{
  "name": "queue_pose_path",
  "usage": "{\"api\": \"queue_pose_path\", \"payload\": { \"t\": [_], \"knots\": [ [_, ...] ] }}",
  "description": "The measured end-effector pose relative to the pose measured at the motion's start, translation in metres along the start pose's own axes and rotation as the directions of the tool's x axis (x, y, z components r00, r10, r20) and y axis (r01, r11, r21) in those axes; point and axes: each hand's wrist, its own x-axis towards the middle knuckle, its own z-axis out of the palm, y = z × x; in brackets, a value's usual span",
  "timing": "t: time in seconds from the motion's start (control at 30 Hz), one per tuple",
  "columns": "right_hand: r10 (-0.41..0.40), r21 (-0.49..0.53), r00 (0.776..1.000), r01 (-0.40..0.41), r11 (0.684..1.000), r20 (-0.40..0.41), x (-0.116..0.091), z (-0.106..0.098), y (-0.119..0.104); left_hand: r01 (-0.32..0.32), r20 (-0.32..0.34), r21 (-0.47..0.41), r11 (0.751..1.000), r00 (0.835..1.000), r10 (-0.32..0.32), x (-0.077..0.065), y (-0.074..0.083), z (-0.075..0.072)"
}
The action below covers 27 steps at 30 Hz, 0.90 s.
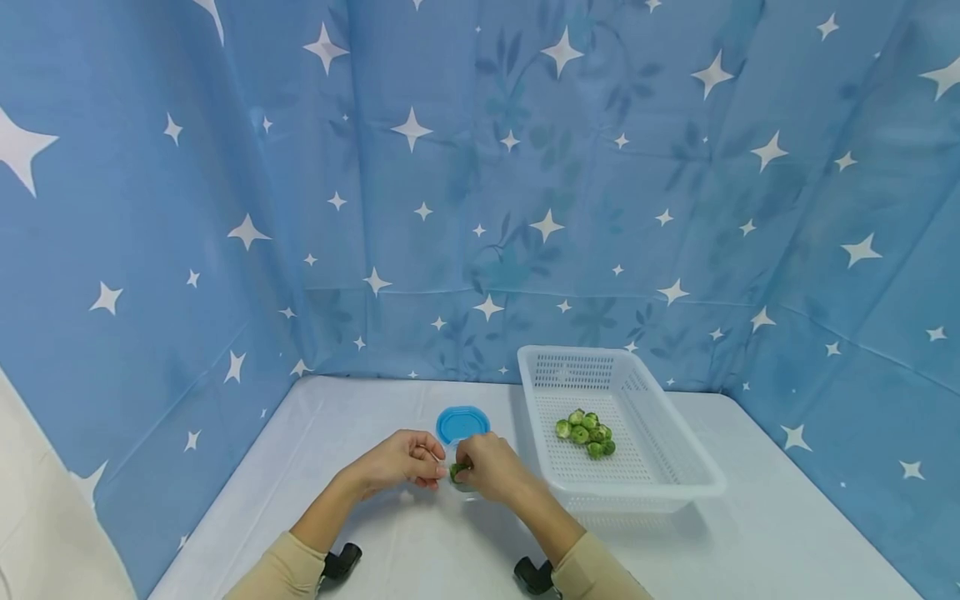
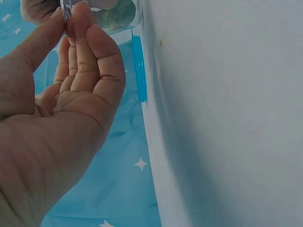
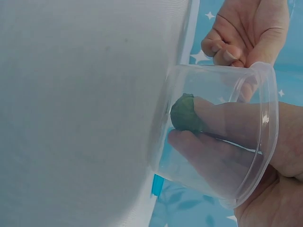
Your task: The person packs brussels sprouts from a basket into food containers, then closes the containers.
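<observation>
A clear plastic container (image 3: 203, 78) stands on the table, its round rim towards the camera in the right wrist view. My left hand (image 1: 403, 461) pinches that rim between thumb and fingertips, as the left wrist view (image 2: 78, 90) shows. Inside the container are the fingers of my right hand (image 1: 493, 472), gripping one green Brussels sprout (image 3: 184, 113) close to the bottom. Just beyond the container lies a round blue lid (image 1: 462, 424), flat on the table. From the head view, the right hand covers much of the container.
To the right stands a white perforated plastic basket (image 1: 648, 489) holding several Brussels sprouts (image 1: 588, 434) in a cluster. A white cloth (image 1: 360, 408) covers the table. Blue star-patterned curtains (image 1: 450, 250) rise behind it and along both sides.
</observation>
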Motion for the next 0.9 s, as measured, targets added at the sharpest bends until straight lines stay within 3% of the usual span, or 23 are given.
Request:
{"api": "queue_pose_path", "payload": {
  "t": [0.33,0.9],
  "knots": [
    [-0.002,-0.042,0.999,0.004,0.999,0.044,0.0010,0.0002,-0.0009,-0.018,0.012,0.025,1.000,1.000,0.017,0.0003,-0.0007,-0.0004],
    [-0.019,-0.103,1.000,0.018,0.994,-0.005,-0.0004,-0.0051,-0.0023,-0.023,0.014,0.025,0.999,1.000,0.022,0.0002,-0.0014,-0.0001]
  ]
}}
